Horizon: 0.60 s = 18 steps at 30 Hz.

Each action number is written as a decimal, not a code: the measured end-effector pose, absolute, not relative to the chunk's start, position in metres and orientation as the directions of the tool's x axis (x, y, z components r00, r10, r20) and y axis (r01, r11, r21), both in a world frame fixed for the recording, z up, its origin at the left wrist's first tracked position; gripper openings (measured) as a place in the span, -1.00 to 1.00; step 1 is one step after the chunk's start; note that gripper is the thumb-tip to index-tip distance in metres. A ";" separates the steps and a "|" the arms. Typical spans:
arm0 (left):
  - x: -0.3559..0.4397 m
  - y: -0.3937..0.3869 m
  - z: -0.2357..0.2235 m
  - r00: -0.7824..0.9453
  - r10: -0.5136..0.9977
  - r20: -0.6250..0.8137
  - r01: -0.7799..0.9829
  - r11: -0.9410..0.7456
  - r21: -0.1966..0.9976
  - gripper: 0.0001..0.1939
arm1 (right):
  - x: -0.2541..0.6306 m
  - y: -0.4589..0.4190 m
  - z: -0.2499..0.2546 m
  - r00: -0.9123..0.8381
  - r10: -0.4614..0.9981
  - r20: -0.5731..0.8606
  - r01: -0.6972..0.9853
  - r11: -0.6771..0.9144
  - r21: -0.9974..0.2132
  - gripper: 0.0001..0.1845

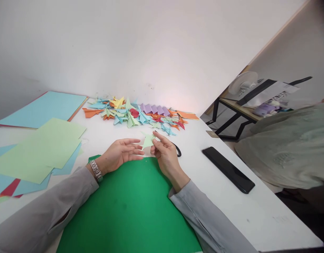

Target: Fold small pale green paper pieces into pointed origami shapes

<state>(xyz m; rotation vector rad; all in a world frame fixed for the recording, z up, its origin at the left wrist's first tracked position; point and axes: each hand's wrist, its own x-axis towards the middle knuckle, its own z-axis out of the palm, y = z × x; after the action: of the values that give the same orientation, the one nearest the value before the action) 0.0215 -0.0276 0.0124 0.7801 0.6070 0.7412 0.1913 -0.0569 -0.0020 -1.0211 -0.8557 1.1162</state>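
Between the thumb and fingers of my right hand (165,153) is a small light green folded paper (148,141), held above the far edge of a green sheet (130,207). My left hand (123,154) is just left of the folded paper, its fingers stretched out and apart, with nothing gripped in them. Whether its fingertips touch the paper I cannot tell. Part of a black loop (179,150) shows behind my right hand; the rest of it is hidden.
Folded paper planes and shapes (133,114) lie piled along the wall. Loose light green sheets (43,147) and a blue stack (46,109) lie left. A long black case (227,169) rests right. A person in a pale green top (288,147) is beyond the table edge.
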 end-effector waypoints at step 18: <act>0.022 -0.031 0.007 0.638 0.763 -0.103 -0.208 0.299 0.931 -0.74 | 0.183 -0.066 0.001 -0.094 0.993 0.069 -0.144 0.055 -0.988 -0.56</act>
<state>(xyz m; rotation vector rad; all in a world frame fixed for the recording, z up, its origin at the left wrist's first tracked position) 0.0218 -0.0310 0.0070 1.0843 0.6085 0.7002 0.1833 -0.0656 0.0009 -1.0108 -1.2030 1.2983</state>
